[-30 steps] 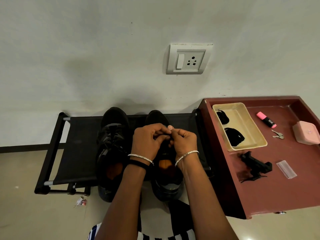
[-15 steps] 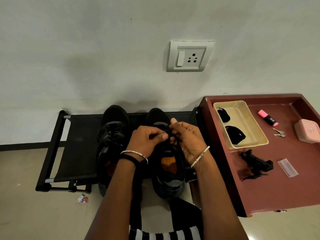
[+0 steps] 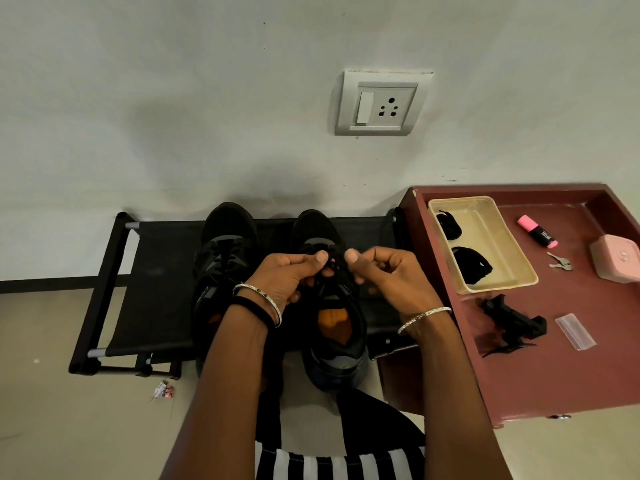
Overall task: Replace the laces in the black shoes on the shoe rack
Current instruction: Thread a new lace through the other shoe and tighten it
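Observation:
Two black shoes stand side by side on a low black shoe rack (image 3: 152, 271), toes toward the wall. The left shoe (image 3: 225, 244) has its laces in. Over the right shoe (image 3: 332, 327), whose orange insole shows, both hands work at the eyelets. My left hand (image 3: 287, 275) and my right hand (image 3: 384, 271) each pinch a black lace (image 3: 333, 261) between thumb and fingers, close together above the tongue. Two bundles of black laces (image 3: 471, 265) lie in a cream tray (image 3: 502, 244) on the red table.
A dark red table (image 3: 554, 372) with a raised rim stands right of the rack. On it lie a pink highlighter (image 3: 536, 230), keys (image 3: 559, 262), a pink box (image 3: 616, 258), a black clip-like object (image 3: 512, 320) and a clear plastic sleeve (image 3: 575, 330). A wall socket (image 3: 381, 103) is above.
My hands have moved slightly apart, each now pinching the lace at the top of the right shoe; the right hand turned palm-up and shifted right.

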